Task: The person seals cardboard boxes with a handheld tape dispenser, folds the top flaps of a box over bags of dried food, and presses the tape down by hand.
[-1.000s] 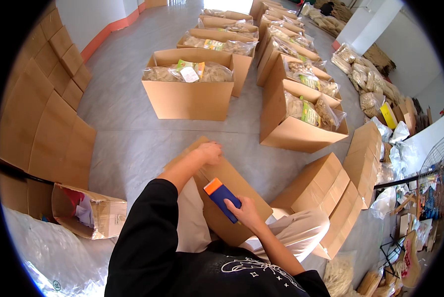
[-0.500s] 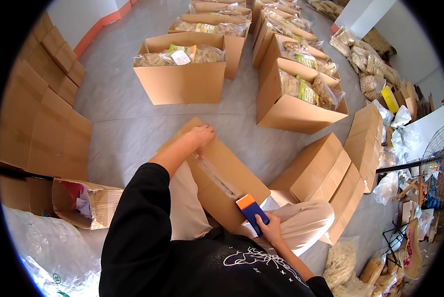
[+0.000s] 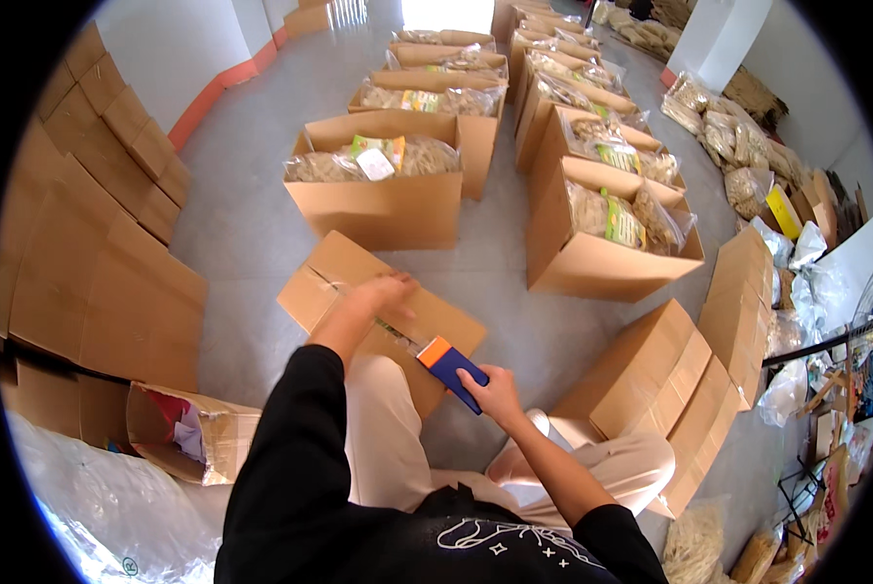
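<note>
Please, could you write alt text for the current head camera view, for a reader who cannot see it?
A right hand holds a blue-and-orange tape dispenser at a cardboard box, with the left hand, blurred, over its upper face. Beyond, open cartons in two rows hold clear bags of pale brown contents; stacked boxes stand at the left.

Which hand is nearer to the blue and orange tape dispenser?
The right hand: it grips the tape dispenser by its blue part. The left hand is farther off, over the cardboard box, beyond and left of the orange end.
</note>
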The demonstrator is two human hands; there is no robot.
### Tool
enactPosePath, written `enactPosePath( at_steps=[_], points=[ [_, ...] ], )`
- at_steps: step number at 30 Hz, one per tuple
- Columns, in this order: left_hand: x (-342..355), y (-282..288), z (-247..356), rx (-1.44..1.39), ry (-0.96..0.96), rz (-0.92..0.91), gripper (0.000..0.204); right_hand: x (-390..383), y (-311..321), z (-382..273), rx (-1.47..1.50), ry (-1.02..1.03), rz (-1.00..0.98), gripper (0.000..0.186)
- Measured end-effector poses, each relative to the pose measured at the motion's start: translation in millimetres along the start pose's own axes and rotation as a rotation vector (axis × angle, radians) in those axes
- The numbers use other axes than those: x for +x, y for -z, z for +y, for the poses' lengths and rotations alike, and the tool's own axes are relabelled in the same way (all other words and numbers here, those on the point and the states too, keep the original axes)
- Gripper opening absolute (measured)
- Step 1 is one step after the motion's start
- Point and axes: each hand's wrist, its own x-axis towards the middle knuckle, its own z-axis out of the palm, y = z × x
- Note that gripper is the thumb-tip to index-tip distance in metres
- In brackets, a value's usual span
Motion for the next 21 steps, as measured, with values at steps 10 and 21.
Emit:
enactPosePath(
  at_steps=[10, 21],
  points=[
    [-21.9, 8.5, 20.9, -0.082, 0.038, 0.035, 0.077, -3.0, 40.8, -51.9, -0.051, 0.0, -0.239, 0.04],
    [-32.9, 21.7, 32.0, -0.197, 0.0, 0.045, 0.092, 3.6, 32.9, -11.6, -0.157, -0.057, -0.244, 0.042]
  ],
)
